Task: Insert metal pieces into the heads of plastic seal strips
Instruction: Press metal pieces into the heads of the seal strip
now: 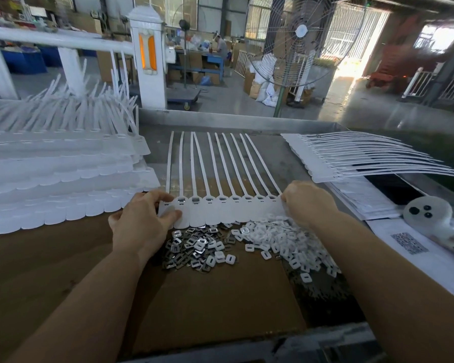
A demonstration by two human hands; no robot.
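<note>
Both hands (142, 218) (307, 203) pinch the seal strip row's (220, 213) outer edges.

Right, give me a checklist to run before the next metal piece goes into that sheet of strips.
1. Sheet of strips held at both ends: ok, left hand pinches the left end, right hand grips the right end.
2. Heads already filled: most show a metal insert; the leftmost head looks empty, so not ok.
3. Metal pieces within reach: ok, heaped just below the sheet.
4. A hand free to pick one up: not ok, both are on the sheet.
5. White caps kept apart from the metal: not ok, the two piles mix where they meet.
6. Inserts fully seated: cannot tell.
</note>
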